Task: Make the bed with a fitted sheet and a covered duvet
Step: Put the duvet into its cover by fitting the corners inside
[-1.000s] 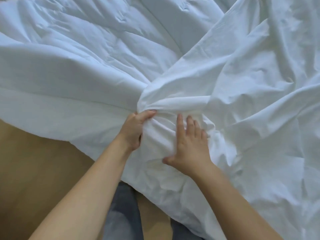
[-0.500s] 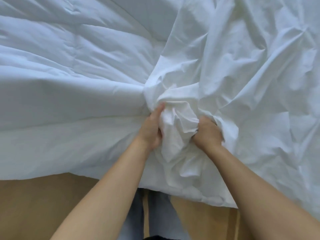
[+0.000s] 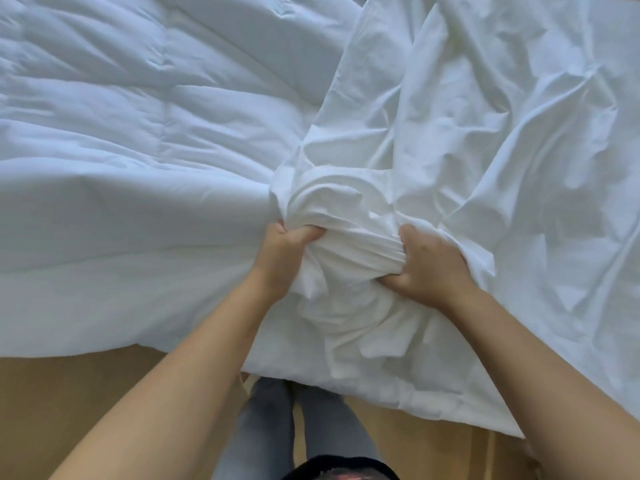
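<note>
Left hand (image 3: 282, 252) and right hand (image 3: 427, 263), both fists around bunched duvet cover (image 3: 349, 244).

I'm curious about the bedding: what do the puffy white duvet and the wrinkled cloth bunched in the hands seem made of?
The duvet: matte padded textile, filling unknown; it puffs between stitched seams. The duvet cover: thin matte woven cloth, perhaps cotton or a blend; it creases sharply and gathers into tight pleats.

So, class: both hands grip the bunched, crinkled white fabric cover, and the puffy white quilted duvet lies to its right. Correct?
No. The head view shows the puffy white quilted duvet lying left of the crinkled white fabric cover, not right. The left hand and right hand both grip it.
</note>
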Demonstrator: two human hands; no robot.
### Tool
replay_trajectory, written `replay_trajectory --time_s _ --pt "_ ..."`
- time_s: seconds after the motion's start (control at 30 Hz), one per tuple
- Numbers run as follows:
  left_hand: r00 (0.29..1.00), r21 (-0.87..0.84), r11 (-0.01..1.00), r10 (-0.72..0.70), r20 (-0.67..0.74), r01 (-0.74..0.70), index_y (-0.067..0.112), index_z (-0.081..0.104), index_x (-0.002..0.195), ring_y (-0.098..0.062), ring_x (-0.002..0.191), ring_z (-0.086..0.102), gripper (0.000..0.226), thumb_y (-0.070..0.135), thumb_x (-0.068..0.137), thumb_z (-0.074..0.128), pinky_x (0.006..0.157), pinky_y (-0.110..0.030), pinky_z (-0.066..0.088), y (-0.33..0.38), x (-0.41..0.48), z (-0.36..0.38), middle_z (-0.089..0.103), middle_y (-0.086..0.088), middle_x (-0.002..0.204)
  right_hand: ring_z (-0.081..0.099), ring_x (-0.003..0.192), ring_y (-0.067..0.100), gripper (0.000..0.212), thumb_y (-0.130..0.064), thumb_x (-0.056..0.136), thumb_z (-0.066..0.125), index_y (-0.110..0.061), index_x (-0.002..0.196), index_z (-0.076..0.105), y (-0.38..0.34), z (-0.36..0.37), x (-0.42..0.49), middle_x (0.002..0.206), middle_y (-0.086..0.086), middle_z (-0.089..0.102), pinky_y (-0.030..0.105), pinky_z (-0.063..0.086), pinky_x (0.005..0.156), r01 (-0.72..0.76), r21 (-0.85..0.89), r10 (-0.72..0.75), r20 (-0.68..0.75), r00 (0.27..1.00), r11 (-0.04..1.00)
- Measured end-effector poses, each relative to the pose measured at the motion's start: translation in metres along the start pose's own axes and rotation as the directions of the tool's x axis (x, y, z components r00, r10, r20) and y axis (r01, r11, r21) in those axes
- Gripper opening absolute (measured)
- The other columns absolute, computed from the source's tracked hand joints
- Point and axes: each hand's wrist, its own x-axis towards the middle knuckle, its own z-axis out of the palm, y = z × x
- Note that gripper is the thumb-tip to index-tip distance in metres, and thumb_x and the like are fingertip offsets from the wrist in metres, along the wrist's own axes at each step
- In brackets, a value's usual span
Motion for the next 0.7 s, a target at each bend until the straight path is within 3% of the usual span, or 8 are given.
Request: replay_trajectory --time_s 0.13,0.23,0.33,0.4,0.5,0.53,0.6,0.7 --pt "0.986 -0.053 0.997 -0.064 -0.151 0.056 0.01 0.069 0.084 -0.015 0.071 0.066 0.011 0.005 0.083 0.059 0.066 -0.027 0.052 0.022 0.008 0.002 0.07 0.0 0.075 0.048 0.09 0.015 0.072 -0.072 0.057 0.065 -0.021 0.106 0.047 0.009 -0.013 -0.001 0.097 -0.006 0.051 0.033 0.038 0.074 -0.189 0.123 0.168 0.16 0.973 0.974" --pt "0.971 -0.034 0.991 -0.137 -0.194 0.133 0.004 0.064 0.102 -0.023 0.087 0.065 0.019 0.017 0.089 0.058 0.075 -0.032 0.053 0.021 0.01 0.009 0.068 -0.009 0.096 0.041 0.121 0.023 0.094 -0.066 0.063 0.068 -0.02 0.137 0.033 0.0 -0.013 -0.008 0.128 0.003 0.045 0.038 0.034 0.101 -0.202 0.074 0.173 0.288 0.942 0.977" --pt "0.978 0.135 0.981 -0.115 -0.175 0.14 0.006 0.06 0.107 -0.019 0.086 0.065 0.028 0.029 0.092 0.058 0.074 -0.03 0.053 0.02 0.012 0.012 0.067 -0.005 0.094 0.047 0.108 0.025 0.068 -0.037 0.075 0.066 -0.005 0.13 0.043 -0.033 -0.011 -0.016 0.114 0.008 0.049 0.036 0.039 0.097 -0.046 0.348 0.085 -0.097 0.992 0.936" --pt "0.987 0.194 0.974 -0.093 -0.128 0.117 0.007 0.061 0.109 -0.021 0.094 0.065 0.034 0.037 0.092 0.056 0.084 -0.035 0.053 0.023 0.012 0.013 0.067 -0.007 0.102 0.048 0.096 0.018 0.059 -0.038 0.071 0.067 -0.005 0.116 0.049 -0.058 -0.004 -0.024 0.104 0.001 0.048 0.034 0.045 0.088 -0.026 0.502 0.137 -0.185 0.973 0.864" --pt "0.994 0.33 0.937 -0.106 -0.035 0.112 0.019 0.064 0.09 -0.013 0.086 0.064 0.029 0.046 0.091 0.052 0.076 -0.029 0.053 0.025 0.007 0.023 0.068 0.001 0.093 0.035 0.12 0.013 0.096 -0.063 0.061 0.068 -0.016 0.136 0.031 -0.094 0.016 -0.028 0.129 -0.002 0.038 0.031 0.035 0.105 -0.25 0.461 0.218 0.123 0.968 0.851" --pt "0.993 0.39 0.915 -0.12 0.02 0.103 0.022 0.062 0.083 -0.01 0.082 0.063 0.028 0.046 0.091 0.051 0.071 -0.024 0.051 0.024 0.006 0.028 0.067 0.004 0.089 0.035 0.123 0.007 0.092 -0.06 0.063 0.069 -0.02 0.137 0.031 -0.1 0.022 -0.025 0.131 -0.005 0.04 0.029 0.034 0.106 -0.274 0.484 0.249 0.115 0.962 0.831" --pt "0.979 0.46 0.886 -0.145 0.14 0.065 0.021 0.062 0.081 -0.012 0.081 0.065 0.027 0.043 0.093 0.051 0.068 -0.021 0.051 0.022 0.003 0.038 0.069 0.001 0.09 0.051 0.107 -0.002 0.044 -0.035 0.077 0.069 -0.03 0.116 0.05 -0.103 0.025 -0.013 0.109 -0.013 0.056 0.026 0.044 0.09 -0.256 0.673 0.37 -0.029 0.929 0.695" --pt "0.922 0.247 0.962 -0.196 0.334 0.115 0.017 0.065 0.103 -0.009 0.09 0.068 0.024 0.031 0.096 0.047 0.077 -0.017 0.052 0.02 0.001 0.035 0.072 0.003 0.099 0.062 0.092 0.013 0.015 -0.012 0.089 0.052 -0.023 0.094 0.061 -0.089 0.019 -0.003 0.087 -0.011 0.064 0.025 0.047 0.075 -0.307 0.869 0.604 0.013 0.797 0.387"
